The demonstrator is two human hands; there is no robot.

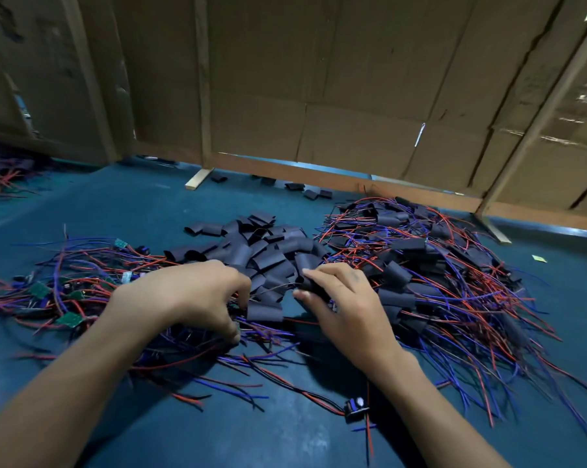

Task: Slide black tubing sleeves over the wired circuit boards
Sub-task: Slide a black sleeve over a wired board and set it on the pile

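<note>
Black tubing sleeves (261, 251) lie heaped at the middle of the blue table (123, 204) in our head view, just beyond our hands. Our right hand (339, 298) pinches one sleeve (314, 286) between thumb and fingers. Our left hand (197, 295) curls its fingers down into the tangle of wired circuit boards (69, 298) on the left; what they pinch we cannot tell. Sleeved boards (430, 265) are piled on the right. Cardboard panels (319, 79) stand behind.

Black sleeves (268, 244), teal table (123, 204)
</note>
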